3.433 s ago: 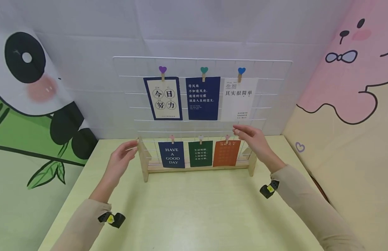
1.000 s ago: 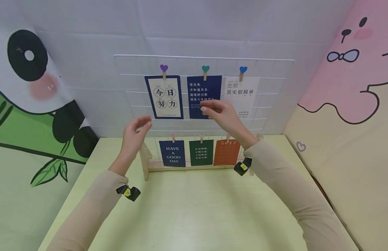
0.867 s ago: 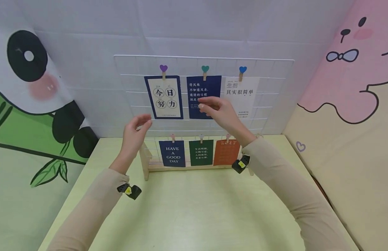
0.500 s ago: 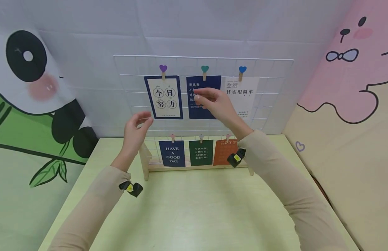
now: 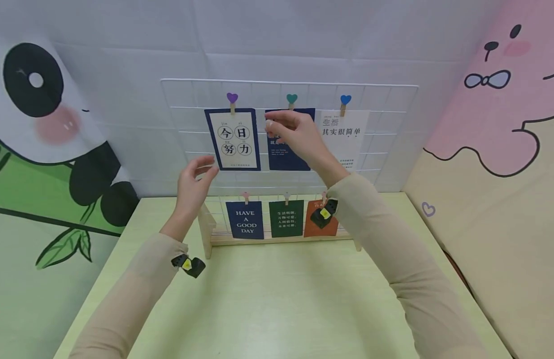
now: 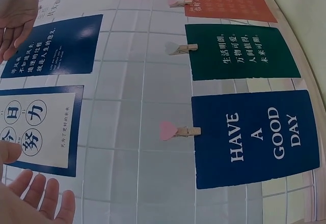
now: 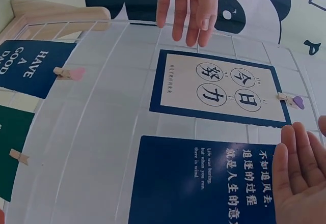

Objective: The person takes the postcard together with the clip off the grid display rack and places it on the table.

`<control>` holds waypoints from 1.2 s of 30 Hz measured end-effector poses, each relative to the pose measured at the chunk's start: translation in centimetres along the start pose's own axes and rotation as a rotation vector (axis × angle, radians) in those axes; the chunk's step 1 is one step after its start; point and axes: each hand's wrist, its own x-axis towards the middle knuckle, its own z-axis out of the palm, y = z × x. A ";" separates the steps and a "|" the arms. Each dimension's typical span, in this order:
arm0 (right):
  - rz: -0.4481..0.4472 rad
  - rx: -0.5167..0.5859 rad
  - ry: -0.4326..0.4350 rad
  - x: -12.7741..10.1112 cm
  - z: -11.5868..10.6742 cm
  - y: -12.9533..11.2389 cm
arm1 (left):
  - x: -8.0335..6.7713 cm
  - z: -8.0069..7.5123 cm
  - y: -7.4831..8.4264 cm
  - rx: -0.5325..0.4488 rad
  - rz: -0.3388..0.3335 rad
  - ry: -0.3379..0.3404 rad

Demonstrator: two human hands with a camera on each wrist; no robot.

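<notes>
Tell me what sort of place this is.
Likely a staged tabletop booth, not a lived-in room: cartoon panda and pink animal backdrops wall in a pale green table holding a wire grid of clipped cards.

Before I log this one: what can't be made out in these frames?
- Whether the right hand touches the navy card: head view, the hand covers the card's top; right wrist view cuts off the fingertips.
- Orange card: head view, the wrist camera hides its middle.
- Small print on the white card: too small.
- Left hand: left wrist view shows only fingertips at the frame edge.
</notes>
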 end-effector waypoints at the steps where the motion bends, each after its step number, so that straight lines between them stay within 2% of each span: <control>1: 0.000 0.007 0.000 0.2 0.1 -0.1 | 0.0 0.0 0.0 0.000 0.002 -0.001; 9: 0.042 0.021 0.014 1.6 1.1 -0.7 | 0.4 0.2 -0.1 0.003 -0.009 -0.010; 22: 0.044 0.037 0.028 2.7 2.2 -1.9 | 0.9 0.5 -0.4 0.017 -0.021 -0.007; 24: 0.066 0.049 0.026 3.5 2.4 -1.3 | 1.0 0.6 -0.4 0.019 -0.028 -0.006; 31: 0.090 0.071 0.020 4.2 3.3 -1.1 | 1.0 0.6 -0.4 0.021 -0.030 0.005; 36: 0.142 0.090 -0.001 5.2 3.8 -0.5 | 1.1 0.8 -0.4 0.020 -0.026 0.015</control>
